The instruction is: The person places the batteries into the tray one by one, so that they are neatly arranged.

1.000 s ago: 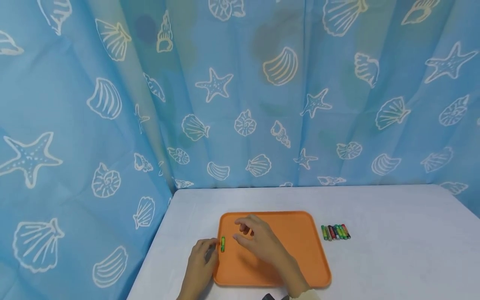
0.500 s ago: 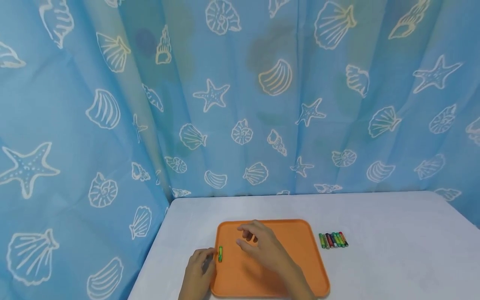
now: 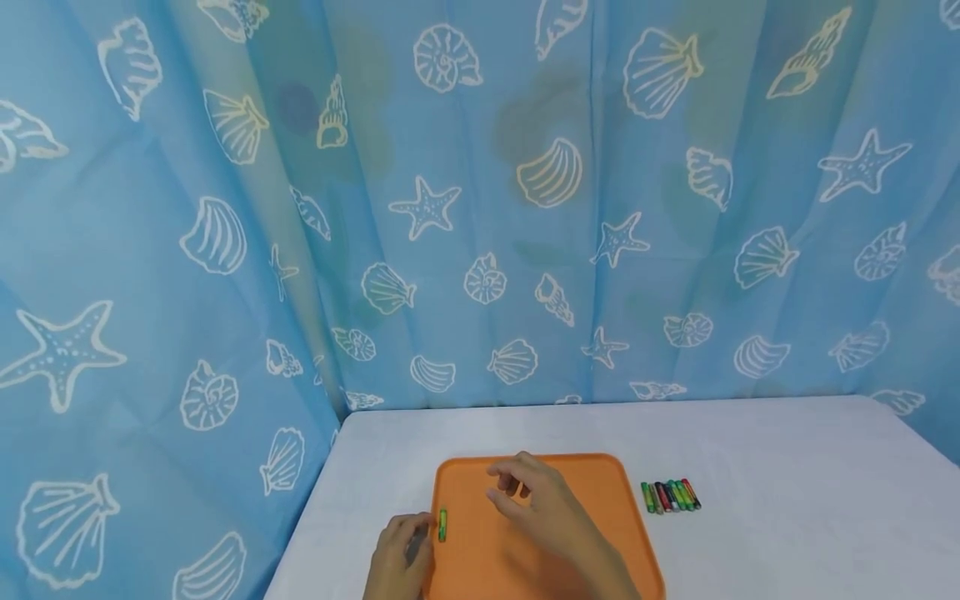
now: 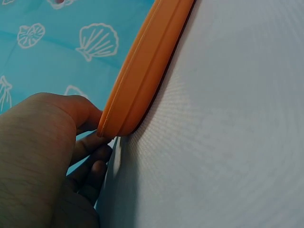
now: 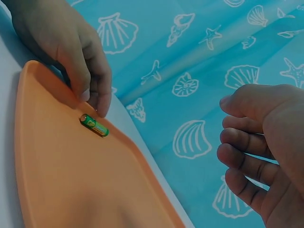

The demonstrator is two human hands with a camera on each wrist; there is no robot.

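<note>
On the white-covered desk (image 3: 787, 483) lies an orange tray (image 3: 585, 492) with a low raised rim. Just inside the tray's left rim, a green and yellow battery (image 3: 442, 526) lies on its side, roughly parallel to that rim. The left hand (image 3: 401, 546) is at the same rim, next to the battery; its thumb and forefinger pinch the tray's edge at a corner, as the left wrist view shows, while the other fingers curl below. The right hand (image 3: 536, 500) hangs above the middle of the tray, relaxed and free, its fingers loosely bent and the thumb apart from them, with a soft shadow on the orange surface beneath. To the right of the tray, near its edge, a row of batteries (image 3: 671, 496) lies side by side on the desk, some green, others red or dark. Behind the desk and along its left side hangs a blue curtain (image 3: 465, 333) printed with white shells and starfish.
</note>
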